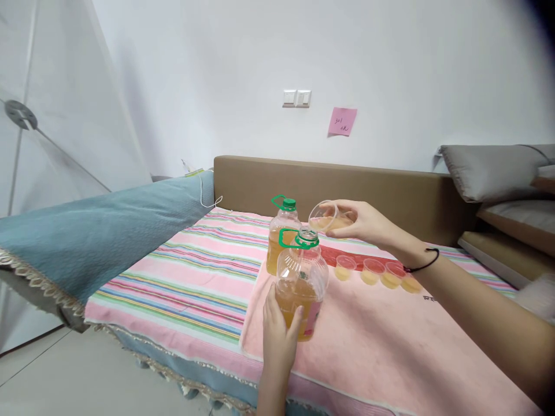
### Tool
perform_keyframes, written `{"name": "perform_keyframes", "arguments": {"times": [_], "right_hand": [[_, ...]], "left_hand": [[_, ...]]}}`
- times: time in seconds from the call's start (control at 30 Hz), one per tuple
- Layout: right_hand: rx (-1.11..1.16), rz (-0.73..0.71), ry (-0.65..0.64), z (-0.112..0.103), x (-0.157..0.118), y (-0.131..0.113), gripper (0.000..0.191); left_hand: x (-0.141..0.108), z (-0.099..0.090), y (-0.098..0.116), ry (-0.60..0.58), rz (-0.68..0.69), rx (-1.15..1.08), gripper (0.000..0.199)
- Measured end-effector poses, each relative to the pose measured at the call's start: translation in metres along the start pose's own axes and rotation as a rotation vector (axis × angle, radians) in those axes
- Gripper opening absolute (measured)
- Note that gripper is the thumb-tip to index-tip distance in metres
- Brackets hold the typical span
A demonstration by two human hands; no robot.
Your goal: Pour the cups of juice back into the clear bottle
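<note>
My left hand (280,329) is wrapped round the lower part of a clear jug (301,283) holding yellow liquid. This jug has a green ring handle and no cap on its mouth. Above the mouth, my right hand (353,219) grips a clear plastic cup (323,217), tilted to the left, with some yellow liquid in it. A second jug (276,240) with a green cap stands just behind the first. To the right, several clear cups (344,269) of yellow liquid stand in a row on a pink cloth (347,341).
A striped cover (186,277) lies under the pink cloth. Behind it runs a brown backrest (338,176). Blue fabric (108,231) covers the left side, with a white cable (208,202) near it. Grey cushions (498,173) are piled at the right.
</note>
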State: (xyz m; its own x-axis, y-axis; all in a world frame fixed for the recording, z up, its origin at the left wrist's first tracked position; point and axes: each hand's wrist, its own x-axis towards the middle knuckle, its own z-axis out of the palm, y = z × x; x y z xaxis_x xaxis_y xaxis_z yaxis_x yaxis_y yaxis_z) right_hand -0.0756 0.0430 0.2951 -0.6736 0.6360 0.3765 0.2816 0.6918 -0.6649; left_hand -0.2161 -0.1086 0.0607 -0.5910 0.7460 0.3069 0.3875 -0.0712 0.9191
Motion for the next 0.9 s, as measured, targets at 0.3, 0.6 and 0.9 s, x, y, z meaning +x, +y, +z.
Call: {"name": "perform_keyframes", "arguments": {"times": [0.3, 0.6, 0.9], "right_hand": [[-0.048, -0.026, 0.025, -0.0004, 0.0014, 0.0004, 0.048], [-0.080, -0.033, 0.032, -0.0022, 0.0036, 0.0049, 0.048], [-0.131, -0.041, 0.042, -0.0026, 0.0045, -0.0009, 0.046]], "left_hand": [[0.0003, 0.0006, -0.0022, -0.010, -0.010, 0.019, 0.073], [0.0014, 0.0021, -0.0037, -0.008, -0.006, 0.023, 0.073], [0.0012, 0.0010, -0.0015, -0.004, 0.018, 0.017, 0.068]]}}
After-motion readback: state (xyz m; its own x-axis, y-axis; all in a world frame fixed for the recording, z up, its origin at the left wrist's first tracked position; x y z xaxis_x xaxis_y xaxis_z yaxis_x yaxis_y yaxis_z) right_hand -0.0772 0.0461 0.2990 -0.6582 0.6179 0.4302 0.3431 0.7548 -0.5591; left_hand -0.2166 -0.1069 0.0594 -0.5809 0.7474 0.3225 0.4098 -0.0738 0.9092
